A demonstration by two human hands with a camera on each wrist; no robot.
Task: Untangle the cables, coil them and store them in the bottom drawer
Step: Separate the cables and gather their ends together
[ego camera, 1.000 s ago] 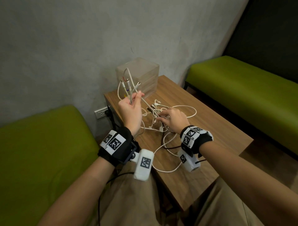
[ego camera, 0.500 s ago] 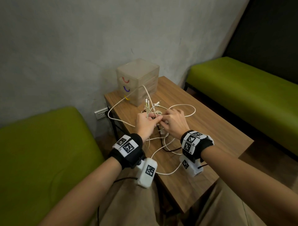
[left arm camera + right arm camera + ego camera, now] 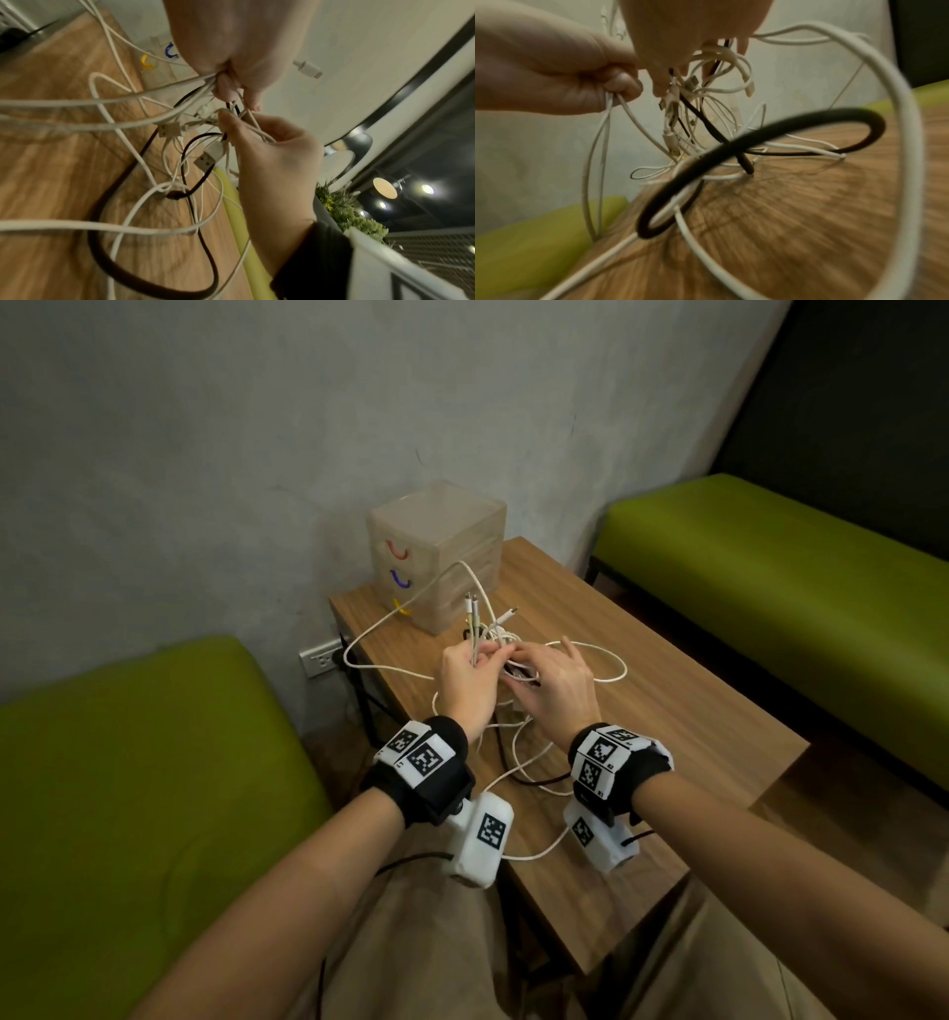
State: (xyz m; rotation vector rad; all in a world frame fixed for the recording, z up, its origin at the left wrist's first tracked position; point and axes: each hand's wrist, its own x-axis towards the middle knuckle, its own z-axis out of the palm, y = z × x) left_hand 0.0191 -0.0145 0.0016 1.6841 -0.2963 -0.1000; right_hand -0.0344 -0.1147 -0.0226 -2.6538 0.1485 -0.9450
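A tangle of white cables [image 3: 506, 643] with one black cable [image 3: 500, 752] lies on the wooden table [image 3: 667, 711]. Just above the tangle, my left hand [image 3: 477, 660] grips a bunch of white cables, whose plug ends stick up past its fingers. My right hand [image 3: 518, 662] touches it from the right and pinches strands in the knot. The left wrist view shows the left hand [image 3: 226, 85] curled round white cables and the right hand [image 3: 231, 121] pinching loops above a USB plug [image 3: 205, 160]. The black cable [image 3: 757, 130] loops low over the table.
A translucent drawer box [image 3: 436, 541] stands at the table's back corner, with red [image 3: 396, 551], blue [image 3: 399, 580] and yellow [image 3: 403, 608] handles, all drawers closed. Green benches [image 3: 128, 788] flank the table. A wall socket [image 3: 321, 658] sits behind the table.
My left hand came down from in front of the drawer box to the tangle, with its cable ends, and now meets the right hand. The right hand stayed on the knot.
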